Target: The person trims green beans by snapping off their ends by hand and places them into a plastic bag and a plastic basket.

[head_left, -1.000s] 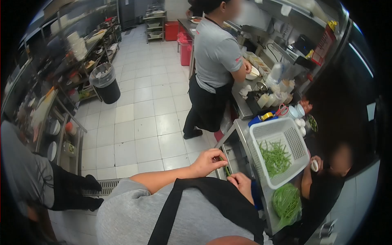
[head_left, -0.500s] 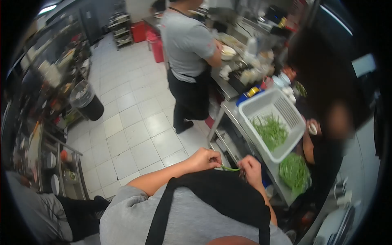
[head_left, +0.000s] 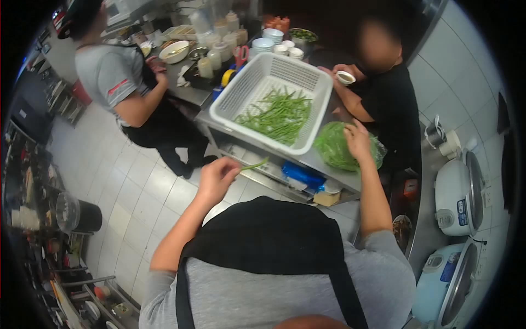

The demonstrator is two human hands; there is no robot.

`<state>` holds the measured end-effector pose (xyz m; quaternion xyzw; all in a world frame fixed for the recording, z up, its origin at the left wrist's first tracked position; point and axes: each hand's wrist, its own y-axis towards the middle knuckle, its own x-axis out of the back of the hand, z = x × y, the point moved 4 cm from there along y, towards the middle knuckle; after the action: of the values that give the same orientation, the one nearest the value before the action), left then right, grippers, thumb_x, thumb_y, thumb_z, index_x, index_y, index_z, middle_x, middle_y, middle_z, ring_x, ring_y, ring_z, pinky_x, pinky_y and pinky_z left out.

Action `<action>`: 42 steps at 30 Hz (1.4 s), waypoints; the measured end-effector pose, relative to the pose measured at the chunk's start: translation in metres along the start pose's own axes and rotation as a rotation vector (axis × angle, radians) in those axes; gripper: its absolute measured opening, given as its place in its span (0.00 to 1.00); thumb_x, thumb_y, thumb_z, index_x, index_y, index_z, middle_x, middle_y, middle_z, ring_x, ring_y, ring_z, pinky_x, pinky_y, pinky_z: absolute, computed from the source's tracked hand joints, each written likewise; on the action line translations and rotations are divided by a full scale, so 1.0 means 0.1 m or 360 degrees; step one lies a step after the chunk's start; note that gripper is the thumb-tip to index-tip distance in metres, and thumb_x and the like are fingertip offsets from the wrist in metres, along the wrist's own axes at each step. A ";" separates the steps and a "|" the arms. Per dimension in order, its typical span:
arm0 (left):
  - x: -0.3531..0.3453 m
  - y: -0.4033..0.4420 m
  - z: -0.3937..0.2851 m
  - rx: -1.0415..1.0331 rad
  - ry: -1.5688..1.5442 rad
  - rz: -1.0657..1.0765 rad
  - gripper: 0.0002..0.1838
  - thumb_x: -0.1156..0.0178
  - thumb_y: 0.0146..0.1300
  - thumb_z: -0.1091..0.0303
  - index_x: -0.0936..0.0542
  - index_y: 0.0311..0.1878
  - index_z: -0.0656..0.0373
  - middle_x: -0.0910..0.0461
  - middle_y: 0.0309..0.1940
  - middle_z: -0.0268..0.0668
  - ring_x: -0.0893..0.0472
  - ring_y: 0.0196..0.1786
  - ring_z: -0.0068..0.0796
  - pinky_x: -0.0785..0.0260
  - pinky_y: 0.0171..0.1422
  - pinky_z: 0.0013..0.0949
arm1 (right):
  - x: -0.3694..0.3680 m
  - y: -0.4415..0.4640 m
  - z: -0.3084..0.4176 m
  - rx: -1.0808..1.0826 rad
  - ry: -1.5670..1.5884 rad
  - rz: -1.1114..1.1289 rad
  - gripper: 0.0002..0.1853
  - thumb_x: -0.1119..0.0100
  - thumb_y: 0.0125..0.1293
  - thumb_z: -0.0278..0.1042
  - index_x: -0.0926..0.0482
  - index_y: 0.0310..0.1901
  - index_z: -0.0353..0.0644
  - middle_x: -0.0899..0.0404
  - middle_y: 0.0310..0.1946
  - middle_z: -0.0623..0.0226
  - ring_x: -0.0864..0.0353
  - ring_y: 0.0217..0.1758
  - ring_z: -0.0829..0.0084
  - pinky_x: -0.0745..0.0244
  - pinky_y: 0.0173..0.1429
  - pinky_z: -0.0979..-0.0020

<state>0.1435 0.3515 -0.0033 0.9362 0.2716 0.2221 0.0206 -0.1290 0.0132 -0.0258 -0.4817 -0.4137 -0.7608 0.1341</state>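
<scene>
My left hand [head_left: 220, 174] is closed in a pinch on one end of a green bean [head_left: 255, 164], which points to the right in front of my apron. My right hand [head_left: 359, 140] reaches over a green plastic bag [head_left: 335, 149] of beans and touches its top, with the fingers apart. The bag lies on the metal table [head_left: 246, 134]. Left of the bag stands a white perforated basket [head_left: 226, 104] with a loose pile of green beans [head_left: 279, 115] in it.
A person in grey [head_left: 123, 82] stands at the counter on the left. Across the table, another person in black [head_left: 392, 104] holds a small bowl [head_left: 345, 77]. Behind the basket are cups [head_left: 262, 45] and bottles [head_left: 205, 68]. Rice cookers [head_left: 457, 192] stand at the right.
The view has turned to the right. My right hand has let go of the bean and moved across to the bag. My left hand still holds a bean.
</scene>
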 end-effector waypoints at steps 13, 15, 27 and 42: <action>-1.83 1.63 -1.04 -0.0592 -0.0092 -0.0044 0.31 0.35 0.54 0.72 0.31 0.62 0.53 0.31 0.60 0.42 0.25 0.56 0.39 0.26 0.53 0.36 | 0.83 1.21 -0.56 -0.0089 0.0123 0.0176 0.11 0.49 0.65 0.39 0.23 0.39 0.41 0.21 0.32 0.51 0.21 0.38 0.48 0.28 0.41 0.56; -1.77 1.53 -0.94 -0.0535 -0.0123 -0.0135 0.29 0.36 0.55 0.74 0.30 0.62 0.54 0.30 0.58 0.41 0.24 0.56 0.36 0.26 0.54 0.35 | 0.41 1.48 -1.03 -0.0027 0.0589 -0.0080 0.11 0.52 0.68 0.37 0.26 0.37 0.38 0.25 0.22 0.61 0.24 0.25 0.64 0.30 0.31 0.63; -1.05 0.99 -0.26 -0.0125 -0.0476 -0.0508 0.25 0.44 0.61 0.79 0.33 0.63 0.62 0.29 0.60 0.41 0.26 0.59 0.31 0.30 0.57 0.31 | -0.46 2.45 -1.33 -0.1428 0.2355 0.0183 0.05 0.60 0.72 0.33 0.34 0.37 0.46 0.46 0.15 0.77 0.49 0.14 0.80 0.52 0.19 0.75; -0.90 0.59 -0.51 -0.0782 0.1041 0.0161 0.22 0.36 0.52 0.67 0.24 0.52 0.55 0.22 0.37 0.38 0.22 0.43 0.41 0.30 0.47 0.42 | -0.35 -0.13 1.64 -0.0989 0.2560 0.1861 0.07 0.52 0.70 0.35 0.27 0.44 0.43 0.28 0.25 0.76 0.33 0.26 0.85 0.36 0.30 0.79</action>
<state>0.0831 0.2500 0.0159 0.7956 0.1564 0.5670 0.1451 -0.0170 0.1391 -0.0301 0.0289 0.3099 -0.7465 0.5881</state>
